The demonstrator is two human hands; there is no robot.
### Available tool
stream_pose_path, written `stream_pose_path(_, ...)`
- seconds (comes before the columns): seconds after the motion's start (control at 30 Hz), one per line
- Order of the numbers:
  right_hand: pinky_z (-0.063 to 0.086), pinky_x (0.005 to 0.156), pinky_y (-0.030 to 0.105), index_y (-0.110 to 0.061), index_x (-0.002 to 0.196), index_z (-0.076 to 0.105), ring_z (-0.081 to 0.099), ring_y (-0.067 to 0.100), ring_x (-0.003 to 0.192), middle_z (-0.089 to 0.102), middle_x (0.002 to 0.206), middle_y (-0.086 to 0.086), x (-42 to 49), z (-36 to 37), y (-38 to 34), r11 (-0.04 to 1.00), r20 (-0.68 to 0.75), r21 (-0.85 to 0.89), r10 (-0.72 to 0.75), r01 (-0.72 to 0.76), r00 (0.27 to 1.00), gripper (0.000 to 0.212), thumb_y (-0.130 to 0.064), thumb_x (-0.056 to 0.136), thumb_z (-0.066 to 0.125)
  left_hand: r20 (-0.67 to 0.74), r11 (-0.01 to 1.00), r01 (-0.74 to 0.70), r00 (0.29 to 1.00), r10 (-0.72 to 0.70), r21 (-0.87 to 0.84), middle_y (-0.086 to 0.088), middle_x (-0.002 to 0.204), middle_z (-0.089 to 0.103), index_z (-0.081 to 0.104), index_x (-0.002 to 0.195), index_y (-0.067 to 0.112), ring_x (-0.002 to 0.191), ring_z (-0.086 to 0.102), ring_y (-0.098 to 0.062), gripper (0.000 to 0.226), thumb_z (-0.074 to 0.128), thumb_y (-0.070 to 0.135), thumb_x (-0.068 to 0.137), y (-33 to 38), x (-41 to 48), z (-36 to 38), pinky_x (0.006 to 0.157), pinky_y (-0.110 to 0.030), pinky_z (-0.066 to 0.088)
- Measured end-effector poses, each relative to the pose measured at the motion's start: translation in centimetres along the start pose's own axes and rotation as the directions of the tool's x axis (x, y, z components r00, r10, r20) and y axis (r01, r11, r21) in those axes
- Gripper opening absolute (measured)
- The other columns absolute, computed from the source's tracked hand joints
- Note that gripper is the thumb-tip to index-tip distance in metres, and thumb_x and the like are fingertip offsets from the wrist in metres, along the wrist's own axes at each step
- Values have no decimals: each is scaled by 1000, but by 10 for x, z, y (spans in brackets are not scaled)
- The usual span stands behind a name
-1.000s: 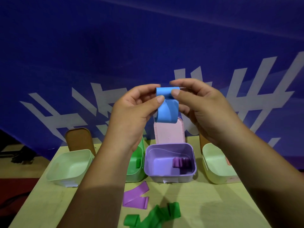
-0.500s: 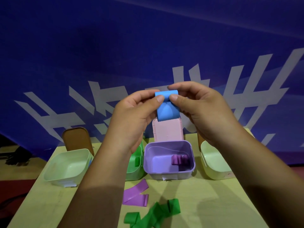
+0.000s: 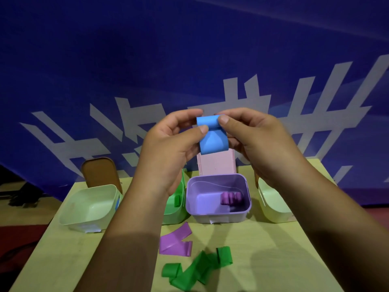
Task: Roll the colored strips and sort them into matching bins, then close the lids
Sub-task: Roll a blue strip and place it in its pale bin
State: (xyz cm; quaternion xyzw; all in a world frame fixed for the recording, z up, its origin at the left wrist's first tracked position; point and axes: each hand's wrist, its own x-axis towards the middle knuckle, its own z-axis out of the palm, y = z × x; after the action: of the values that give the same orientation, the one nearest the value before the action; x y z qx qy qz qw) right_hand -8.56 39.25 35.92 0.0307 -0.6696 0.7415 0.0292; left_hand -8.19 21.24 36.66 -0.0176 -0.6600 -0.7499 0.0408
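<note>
While I pinch the rolled top of the blue strip (image 3: 212, 142) between thumb and forefinger of my left hand (image 3: 168, 148) and right hand (image 3: 252, 142), in the air above the purple bin (image 3: 219, 217), I am mid-roll, and the tail hangs loose. Next I should wind the tail in tight, then find the matching bin; I cannot tell which that is. A purple strip (image 3: 175, 243) and a green strip (image 3: 195, 268) lie unrolled on the table (image 3: 263, 249). My left forearm hides part of the green bin (image 3: 176, 216).
</note>
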Motion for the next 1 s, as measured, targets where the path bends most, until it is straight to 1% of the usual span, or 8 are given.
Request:
stream_pose_path(0.27,64,90,30,-26,113,77,76,20,106,80,106,-2,-7,2,-4,999,30,-24,-43,44,999,18,-15,101,70,-20,999,22,1000,-21,31,-8,117,80,78,122,15,111,78,-26,24,77,11,98,4,-7,-5,96,-39,63)
stream_pose_path(0.4,63,96,35,-20,117,76,74,29,110,76,110,8,-11,6,-4,999,63,18,-31,30,998,23,-6,101,69,-32,999,-13,999,14,45,-3,108,80,81,116,19,106,78,-21,25,78,5,95,5,-11,-8,88,-31,61)
stream_pose_path(0.5,63,97,42,-20,117,77,74,31,111,76,113,11,-13,9,-5,999,82,35,-6,3,997,19,-13,100,71,-27,998,-38,999,39,46,-5,114,80,81,114,23,110,77,-23,29,78,2,94,5,-14,-11,90,-33,60)
stream_pose_path(0.57,65,92,34,-21,114,78,77,25,108,79,112,8,-13,10,-6,1000,92,23,13,-15,996,15,-24,100,72,-17,997,-59,998,59,54,-6,119,79,82,115,25,115,76,-26,32,78,3,92,3,-17,-14,94,-37,60)
stream_pose_path(0.67,60,75,17,-24,109,79,77,11,90,80,103,3,-16,11,-8,999,88,-47,-9,13,996,13,-27,102,69,-21,996,-80,996,81,43,-7,123,78,80,119,24,120,74,-27,36,77,2,91,2,-21,-14,100,-42,59)
stream_pose_path(0.77,58,71,15,-23,108,78,76,9,87,79,99,1,-20,13,-10,998,91,-38,-41,45,995,11,-22,103,69,-34,998,-59,998,59,6,-10,125,78,77,124,17,121,74,-27,37,73,-5,95,2,-25,-14,102,-41,59)
stream_pose_path(0.93,64,85,25,-26,107,78,75,22,104,78,104,1,-21,16,-5,996,88,-24,-86,89,992,15,-14,100,72,-31,999,27,999,-28,-36,-13,124,78,75,128,10,116,77,-27,30,70,2,100,4,-29,-12,99,-33,60)
stream_pose_path(1.0,63,92,28,-29,107,77,75,17,103,79,104,-7,-22,14,-3,990,92,-77,-113,120,989,16,-15,99,74,-27,998,45,999,-46,-54,-14,123,78,74,127,8,114,78,-27,27,71,3,100,5,-29,-12,99,-33,61)
